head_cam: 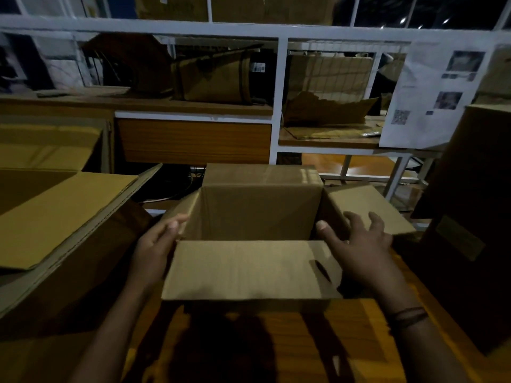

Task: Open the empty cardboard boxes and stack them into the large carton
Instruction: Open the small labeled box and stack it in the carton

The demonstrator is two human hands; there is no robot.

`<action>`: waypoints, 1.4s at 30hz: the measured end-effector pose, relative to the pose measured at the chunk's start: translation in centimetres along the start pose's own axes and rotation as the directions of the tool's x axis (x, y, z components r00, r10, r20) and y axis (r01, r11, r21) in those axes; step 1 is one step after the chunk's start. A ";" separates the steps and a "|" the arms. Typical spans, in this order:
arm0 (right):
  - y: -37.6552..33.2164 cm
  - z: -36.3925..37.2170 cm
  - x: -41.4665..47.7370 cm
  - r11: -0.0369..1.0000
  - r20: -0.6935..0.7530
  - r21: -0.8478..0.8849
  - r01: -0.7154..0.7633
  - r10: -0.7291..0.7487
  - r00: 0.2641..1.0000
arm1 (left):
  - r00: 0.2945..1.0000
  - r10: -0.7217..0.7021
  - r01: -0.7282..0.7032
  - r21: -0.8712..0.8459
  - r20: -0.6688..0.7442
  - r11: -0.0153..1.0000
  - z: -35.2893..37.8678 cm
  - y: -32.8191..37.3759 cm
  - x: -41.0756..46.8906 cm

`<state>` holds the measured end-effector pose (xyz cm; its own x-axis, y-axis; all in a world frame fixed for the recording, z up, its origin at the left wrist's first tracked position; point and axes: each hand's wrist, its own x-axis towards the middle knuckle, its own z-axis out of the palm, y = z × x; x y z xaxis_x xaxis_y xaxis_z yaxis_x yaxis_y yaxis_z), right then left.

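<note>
Cardboard box [257, 217] is sitting dead centre on the table [367, 327], right in front of the person. It looks pretty much opened up already: all four top flaps are folded out and you can see straight down into it, with nothing inside as far as the dim light shows. Left hand [154, 244] is at the box's 9 o'clock side, fingers [177, 221] straight and flat against the left flap, pushing rather than gripping. Right hand [362, 250] is at the 3 o'clock side, fingers splayed and relaxed over the right flap with the thumb at the rim corner, so it's not clamped round anything either. I'd say the opening step for this one is basically done, and what's left is the lift over to the large carton [83, 266], which sits at 9 o'clock of the box, just beside it, flaps open. There seems to be flat cardboard lying across its top, but I can't tell how many boxes are in it. Another dark carton [470, 189] stands at 3 o'clock; can't tell whether it's waiting its turn.
</note>
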<state>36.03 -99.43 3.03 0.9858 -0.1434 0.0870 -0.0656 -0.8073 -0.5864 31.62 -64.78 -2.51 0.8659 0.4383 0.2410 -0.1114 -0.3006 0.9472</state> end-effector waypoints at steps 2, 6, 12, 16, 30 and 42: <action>0.1 -2.1 0.3 0.991 0.003 0.134 0.016 -0.016 1.000 | 1.000 0.006 -0.008 -0.130 -0.014 0.991 -1.3 0.6 -0.1; 0.3 -5.4 1.3 0.791 0.018 0.610 0.050 -0.077 0.997 | 0.997 -0.034 0.015 -0.236 -0.076 0.972 -1.5 1.6 -0.7; 1.9 -0.8 3.6 0.619 -0.123 0.781 0.085 0.018 0.992 | 0.994 0.022 -0.030 -0.080 -0.109 0.996 0.9 0.0 -0.8; 3.3 3.8 4.5 0.916 -0.329 0.309 0.255 -0.149 0.932 | 0.991 0.133 -0.119 0.308 -0.024 0.944 2.4 -2.7 -0.8; 7.9 12.4 -2.2 0.926 -0.401 0.054 0.374 -0.323 0.857 | 0.983 0.117 -0.070 0.296 -0.143 0.953 5.6 -7.1 -7.0; 5.4 6.0 -0.3 0.891 -0.387 0.004 0.455 -0.418 0.822 | 0.974 0.217 -0.187 0.311 -0.065 0.932 4.8 -1.6 -5.1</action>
<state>36.32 -100.34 -4.98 0.7779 -0.0019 0.6284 0.3906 -0.7819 -0.4859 29.73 -70.62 -6.31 0.7873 0.4169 0.4543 -0.1142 -0.6253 0.7719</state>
